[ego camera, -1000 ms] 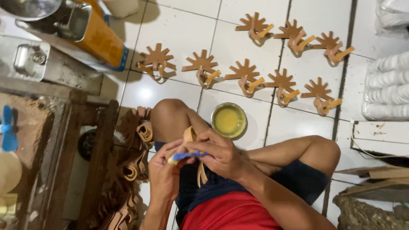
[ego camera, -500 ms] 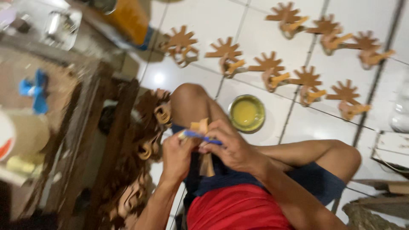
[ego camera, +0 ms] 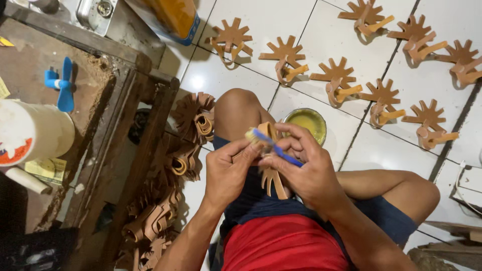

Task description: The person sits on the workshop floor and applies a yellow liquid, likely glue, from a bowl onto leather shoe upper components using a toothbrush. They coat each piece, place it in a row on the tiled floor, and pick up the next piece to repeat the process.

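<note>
Fingers (ego camera: 236, 153) of the left hand (ego camera: 228, 173) pinch a flat tan leather cutout (ego camera: 271, 175) with slim prongs hanging down, held over the lap. Right hand (ego camera: 306, 170) grips a thin blue brush (ego camera: 276, 148), its pale bristle tip lying against the cutout's top. Just beyond sits a round tin (ego camera: 307, 122) of yellow glue on glossy white floor tiles (ego camera: 427, 95). Star-shaped leather pieces (ego camera: 334, 75) lie in rows there.

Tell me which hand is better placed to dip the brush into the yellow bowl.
Probably the right hand: it already grips the blue brush, and the bowl lies just beyond its fingers. The left hand is busy holding the brown piece.
</note>
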`<state>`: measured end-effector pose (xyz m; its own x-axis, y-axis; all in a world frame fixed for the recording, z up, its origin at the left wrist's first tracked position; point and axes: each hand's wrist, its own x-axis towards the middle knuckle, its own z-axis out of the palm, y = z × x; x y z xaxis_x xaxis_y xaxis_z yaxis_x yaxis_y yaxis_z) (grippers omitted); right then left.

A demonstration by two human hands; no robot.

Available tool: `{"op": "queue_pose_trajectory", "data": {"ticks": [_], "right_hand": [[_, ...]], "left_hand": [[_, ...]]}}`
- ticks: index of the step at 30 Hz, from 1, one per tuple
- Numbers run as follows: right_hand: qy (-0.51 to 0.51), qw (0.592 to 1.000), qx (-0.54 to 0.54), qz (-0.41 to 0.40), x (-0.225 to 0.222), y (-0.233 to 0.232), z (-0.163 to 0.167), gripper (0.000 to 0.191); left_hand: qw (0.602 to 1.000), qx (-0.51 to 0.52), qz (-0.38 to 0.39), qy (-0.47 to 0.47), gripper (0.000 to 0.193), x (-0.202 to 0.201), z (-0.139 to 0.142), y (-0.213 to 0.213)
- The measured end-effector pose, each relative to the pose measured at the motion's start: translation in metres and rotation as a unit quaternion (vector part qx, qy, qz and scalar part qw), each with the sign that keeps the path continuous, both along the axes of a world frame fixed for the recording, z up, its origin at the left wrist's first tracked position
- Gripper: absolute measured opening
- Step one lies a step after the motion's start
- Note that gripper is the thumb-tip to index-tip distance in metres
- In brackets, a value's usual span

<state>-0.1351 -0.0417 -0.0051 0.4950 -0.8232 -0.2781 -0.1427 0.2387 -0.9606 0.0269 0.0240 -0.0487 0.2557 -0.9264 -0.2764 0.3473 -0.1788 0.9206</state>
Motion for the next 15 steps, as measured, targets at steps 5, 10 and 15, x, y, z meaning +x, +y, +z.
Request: {"op": "queue_pose_trajectory", "data": {"ticks": [5, 10, 15], "right_hand": [[0.050, 0.998, -0.032, -0.019, 0.005, 0.001, -0.006, 0.059], [0.021, 0.998, 0.041, -0.046, 0.003, -0.002, -0.009, 0.069], [-0.011, 1.000, 0.024, -0.014, -0.001, -0.005, -0.011, 0.078]], "left_hand": [[1.000, 0.008, -0.012, -0.006, 0.029, -0.003, 0.000, 0.002], [0.999, 0.006, -0.014, -0.031, 0.029, 0.000, -0.001, 0.003], [0.997, 0.021, -0.034, 0.072, 0.029, 0.007, -0.004, 0.001]]}}
